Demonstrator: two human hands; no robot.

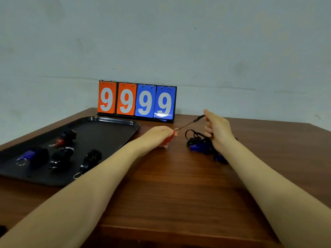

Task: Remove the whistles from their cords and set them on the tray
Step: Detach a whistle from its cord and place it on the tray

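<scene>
I count four whistles on the one black tray [114, 120]: one red [60, 141], one blue [26, 155], two black [60, 158] [89, 161]. My left hand [157, 136] grips a fifth, a red whistle [169, 138]. Two blue whistles [194, 147] [220, 158] lie by my right hand [217, 130]. One scoreboard [137, 101] shows four nines.

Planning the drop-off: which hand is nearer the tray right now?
Left. The left hand, gripping the red whistle, sits just off the tray's right rim. The right hand, pinching the cord, is farther right.
</scene>
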